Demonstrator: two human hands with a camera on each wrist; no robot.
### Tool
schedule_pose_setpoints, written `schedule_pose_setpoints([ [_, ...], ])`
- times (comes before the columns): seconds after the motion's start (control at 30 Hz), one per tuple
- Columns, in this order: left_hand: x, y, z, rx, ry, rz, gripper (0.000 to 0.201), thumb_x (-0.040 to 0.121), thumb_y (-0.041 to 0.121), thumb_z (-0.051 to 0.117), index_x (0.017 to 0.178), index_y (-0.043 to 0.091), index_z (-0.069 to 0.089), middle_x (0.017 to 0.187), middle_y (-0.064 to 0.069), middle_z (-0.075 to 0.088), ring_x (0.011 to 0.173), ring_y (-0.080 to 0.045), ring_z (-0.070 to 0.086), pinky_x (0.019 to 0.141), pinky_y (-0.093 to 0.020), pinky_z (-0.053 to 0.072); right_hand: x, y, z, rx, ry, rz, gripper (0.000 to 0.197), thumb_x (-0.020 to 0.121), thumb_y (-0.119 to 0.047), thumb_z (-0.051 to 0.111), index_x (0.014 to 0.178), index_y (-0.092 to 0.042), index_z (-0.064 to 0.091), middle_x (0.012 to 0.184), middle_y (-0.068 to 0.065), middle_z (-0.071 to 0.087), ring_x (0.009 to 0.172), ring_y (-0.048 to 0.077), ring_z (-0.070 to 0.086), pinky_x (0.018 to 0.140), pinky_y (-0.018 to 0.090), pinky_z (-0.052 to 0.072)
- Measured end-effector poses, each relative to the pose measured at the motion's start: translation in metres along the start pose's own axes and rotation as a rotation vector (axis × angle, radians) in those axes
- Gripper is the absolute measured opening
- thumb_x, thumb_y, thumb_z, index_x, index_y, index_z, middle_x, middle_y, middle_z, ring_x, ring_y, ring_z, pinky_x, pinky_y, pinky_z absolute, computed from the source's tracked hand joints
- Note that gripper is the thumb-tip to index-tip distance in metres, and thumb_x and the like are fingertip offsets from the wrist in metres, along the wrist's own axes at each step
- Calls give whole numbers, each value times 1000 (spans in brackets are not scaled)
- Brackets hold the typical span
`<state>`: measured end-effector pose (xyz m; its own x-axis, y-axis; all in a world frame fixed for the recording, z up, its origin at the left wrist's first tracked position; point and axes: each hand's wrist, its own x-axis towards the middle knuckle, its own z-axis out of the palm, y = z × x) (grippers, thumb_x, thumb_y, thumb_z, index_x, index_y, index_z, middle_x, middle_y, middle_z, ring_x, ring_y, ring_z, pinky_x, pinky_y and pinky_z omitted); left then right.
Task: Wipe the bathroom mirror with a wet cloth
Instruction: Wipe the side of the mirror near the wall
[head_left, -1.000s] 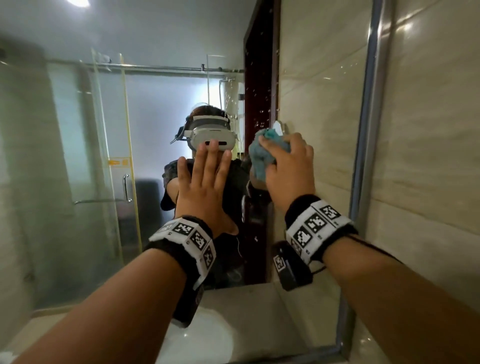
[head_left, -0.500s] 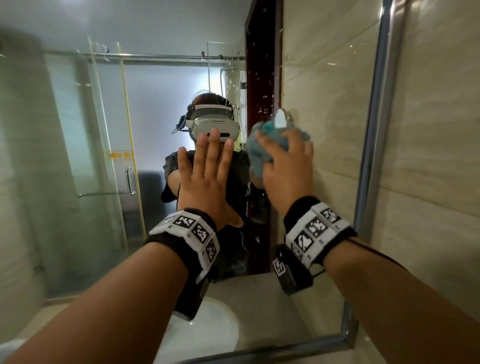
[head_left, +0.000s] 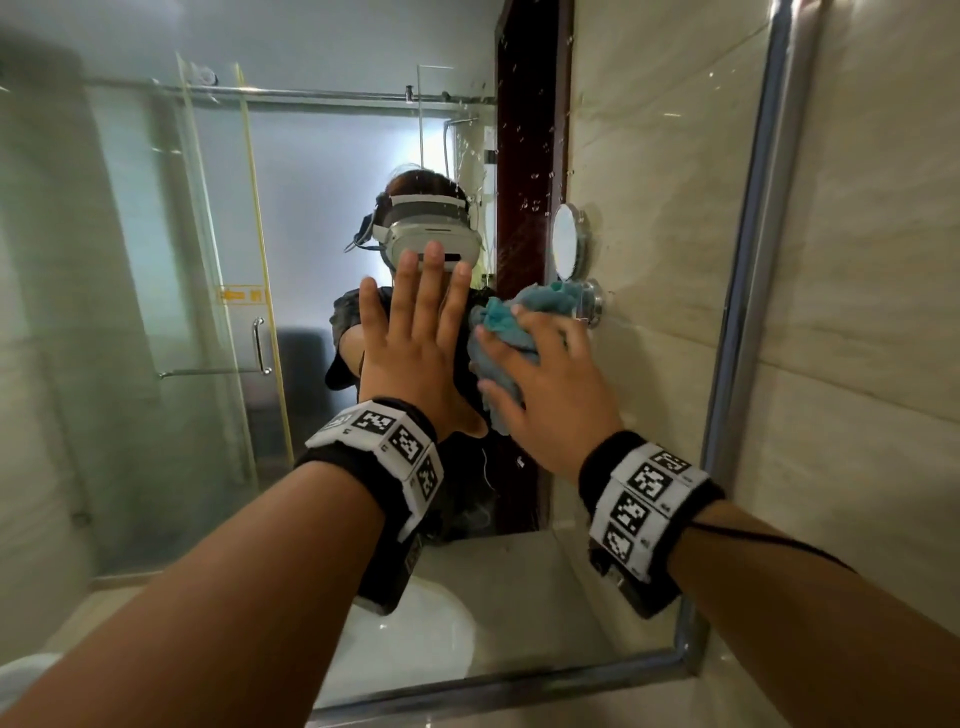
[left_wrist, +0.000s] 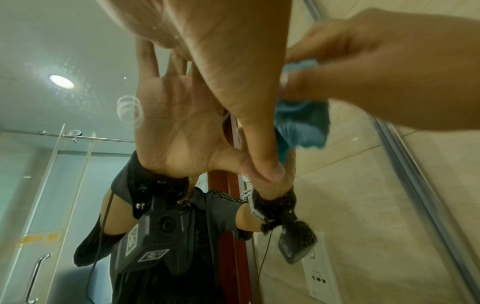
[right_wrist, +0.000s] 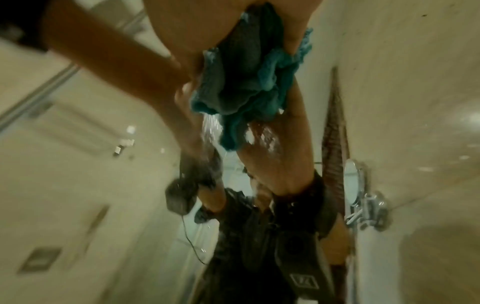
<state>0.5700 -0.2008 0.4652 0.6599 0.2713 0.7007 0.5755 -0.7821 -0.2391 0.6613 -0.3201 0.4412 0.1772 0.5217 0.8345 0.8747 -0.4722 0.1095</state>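
Note:
The bathroom mirror (head_left: 156, 260) fills the wall ahead, framed in metal, with water drops on its upper middle. My left hand (head_left: 415, 338) lies flat on the glass with straight, spread fingers, its palm mirrored in the left wrist view (left_wrist: 179, 127). Just right of it my right hand (head_left: 545, 384) grips a bunched teal wet cloth (head_left: 514, 322) and presses it to the glass. The cloth (right_wrist: 246, 82) shows crumpled under the fingers in the right wrist view, with wet streaks below it. The cloth (left_wrist: 301, 123) also appears beside my left thumb.
The mirror's metal frame (head_left: 748, 260) runs down the right side and along the bottom edge (head_left: 519, 686). Beige wall tiles (head_left: 872, 312) lie right of it. The reflection shows a glass shower door, a round wall mirror and a white basin.
My right hand with the cloth has slid down and left on the glass, uncovering the reflected round mirror. The left hand stays flat on the glass.

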Motion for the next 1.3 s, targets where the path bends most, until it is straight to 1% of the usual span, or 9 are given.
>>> schedule_pose_setpoints([
  [0.1, 1, -1, 1, -3, 8, -5, 151, 49, 85, 60, 136, 13, -39, 132, -13, -54, 129, -31, -41, 110, -55, -14, 18, 12, -5, -94, 42, -99, 56, 82, -25, 67, 135, -26, 48, 133, 12, 46, 112, 35, 42, 90, 46, 48],
  [0.27, 2, -3, 2, -19, -6, -5, 152, 47, 86, 60, 136, 15, -40, 135, -11, -53, 129, -30, -43, 109, -55, -20, 60, 9, -27, 85, 229, 157, 52, 85, -12, 61, 134, -24, 49, 137, 9, 42, 121, 31, 38, 103, 38, 36],
  [0.4, -1, -2, -3, -9, -25, -7, 147, 52, 83, 60, 136, 15, -40, 135, -12, -53, 131, -31, -40, 108, -53, -20, 25, -9, -13, 92, 156, 12, 56, 72, -1, 71, 124, -17, 59, 124, 10, 57, 110, 31, 53, 94, 39, 45],
  [0.53, 1, -12, -28, -6, 15, 45, 116, 72, 74, 52, 148, 19, -15, 155, -9, -19, 144, -29, -10, 116, -52, 1, 24, -6, -21, 196, 91, -33, 61, 69, 8, 68, 126, -7, 53, 115, 13, 62, 103, 32, 58, 85, 41, 52],
  [0.6, 12, -26, -44, 17, 82, 44, 113, 74, 74, 49, 149, 16, -13, 156, -9, -14, 144, -28, -8, 115, -52, -4, 33, -9, -25, 154, 56, -81, 60, 66, 13, 68, 123, -3, 56, 120, 17, 61, 109, 35, 57, 91, 47, 50],
  [0.77, 51, -54, -58, 27, 53, -87, 144, 57, 83, 58, 136, 11, -38, 148, -14, -36, 138, -31, -30, 112, -55, -12, 80, -14, -36, 1, -14, -274, 61, 71, 4, 73, 128, -4, 54, 135, 17, 50, 124, 35, 47, 103, 39, 34],
  [0.93, 57, -59, -50, -33, 43, -90, 151, 48, 84, 63, 129, 15, -46, 145, -10, -42, 137, -28, -34, 114, -53, -9, 172, -19, -57, 108, 157, -52, 54, 89, -10, 55, 141, -11, 37, 148, 11, 34, 137, 26, 28, 114, 34, 21],
  [1.13, 55, -57, -52, -41, 35, -95, 148, 53, 83, 61, 133, 14, -43, 145, -11, -41, 137, -29, -33, 114, -53, -9, 97, -36, -37, 76, 28, -192, 62, 82, -6, 62, 140, -10, 39, 151, 9, 30, 140, 29, 24, 113, 33, 14],
  [1.3, 57, -57, -54, -43, 9, -109, 152, 49, 82, 64, 127, 14, -47, 144, -11, -43, 135, -29, -36, 110, -53, -14, 160, -17, -62, 42, 43, -187, 54, 91, -14, 58, 141, -16, 37, 151, 6, 31, 140, 22, 25, 114, 31, 16],
])
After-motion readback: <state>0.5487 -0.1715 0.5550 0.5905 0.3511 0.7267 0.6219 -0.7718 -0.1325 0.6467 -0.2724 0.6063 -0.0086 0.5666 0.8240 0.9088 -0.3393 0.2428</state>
